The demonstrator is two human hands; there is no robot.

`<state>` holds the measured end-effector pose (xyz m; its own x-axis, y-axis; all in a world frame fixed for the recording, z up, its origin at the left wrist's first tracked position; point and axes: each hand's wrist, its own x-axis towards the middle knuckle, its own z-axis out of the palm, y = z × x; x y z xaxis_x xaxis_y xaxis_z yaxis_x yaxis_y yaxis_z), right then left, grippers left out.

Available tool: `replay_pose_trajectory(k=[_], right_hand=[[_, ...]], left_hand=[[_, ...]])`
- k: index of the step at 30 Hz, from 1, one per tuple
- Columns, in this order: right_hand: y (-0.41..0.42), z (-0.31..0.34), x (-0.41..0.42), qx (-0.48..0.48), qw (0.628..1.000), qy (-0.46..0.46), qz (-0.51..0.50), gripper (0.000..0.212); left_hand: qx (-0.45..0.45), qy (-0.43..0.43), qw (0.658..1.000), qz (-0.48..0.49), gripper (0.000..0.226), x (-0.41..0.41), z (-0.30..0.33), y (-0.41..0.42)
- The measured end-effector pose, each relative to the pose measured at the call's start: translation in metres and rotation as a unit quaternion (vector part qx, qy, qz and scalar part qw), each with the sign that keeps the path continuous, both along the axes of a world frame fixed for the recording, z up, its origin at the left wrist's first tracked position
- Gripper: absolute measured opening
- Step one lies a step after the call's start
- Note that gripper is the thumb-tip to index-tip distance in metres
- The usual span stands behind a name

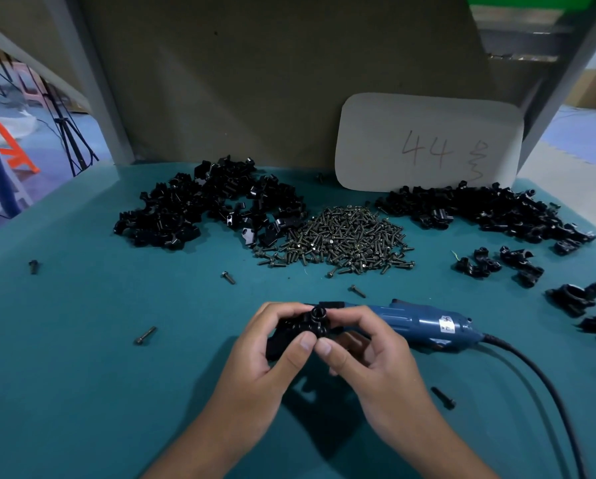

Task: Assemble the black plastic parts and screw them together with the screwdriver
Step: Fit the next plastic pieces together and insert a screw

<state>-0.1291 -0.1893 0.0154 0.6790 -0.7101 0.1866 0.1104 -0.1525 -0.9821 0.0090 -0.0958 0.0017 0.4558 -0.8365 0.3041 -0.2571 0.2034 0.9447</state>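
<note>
Together, the left hand (272,354) and right hand (365,354) pinch the black plastic parts (312,324) between curled fingers, thumbs nearly touching, above the near middle of the teal tabletop (82,340). Just behind them lies the blue electric screwdriver (424,323). A screw pile (345,240) sits toward the far edge.

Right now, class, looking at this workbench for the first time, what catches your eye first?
Both hands, left hand and right hand, pinch a small black plastic part at the near centre of the teal table. Just behind them lies a blue corded electric screwdriver. Farther back, a heap of metal screws sits between two piles of black parts.
</note>
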Motion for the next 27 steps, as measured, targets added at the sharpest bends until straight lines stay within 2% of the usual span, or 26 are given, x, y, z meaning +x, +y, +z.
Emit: replay_pose_trajectory(k=[8, 15, 27], right_hand=[[-0.0028, 0.0016, -0.0013, 0.030, 0.999, -0.011, 0.004, 0.029], [-0.0043, 0.0017, -0.0017, 0.045, 0.999, -0.017, 0.011, 0.049], [-0.0064, 0.0053, -0.0040, 0.055, 0.998, -0.021, 0.032, 0.025]], left_hand=[[0.009, 0.015, 1.000, -0.014, 0.030, 0.0021, -0.0027, 0.0001], [0.007, 0.041, 0.999, -0.015, 0.038, 0.0005, -0.0030, -0.0002], [0.004, 0.077, 0.996, -0.044, 0.036, -0.0010, 0.0005, 0.0013]])
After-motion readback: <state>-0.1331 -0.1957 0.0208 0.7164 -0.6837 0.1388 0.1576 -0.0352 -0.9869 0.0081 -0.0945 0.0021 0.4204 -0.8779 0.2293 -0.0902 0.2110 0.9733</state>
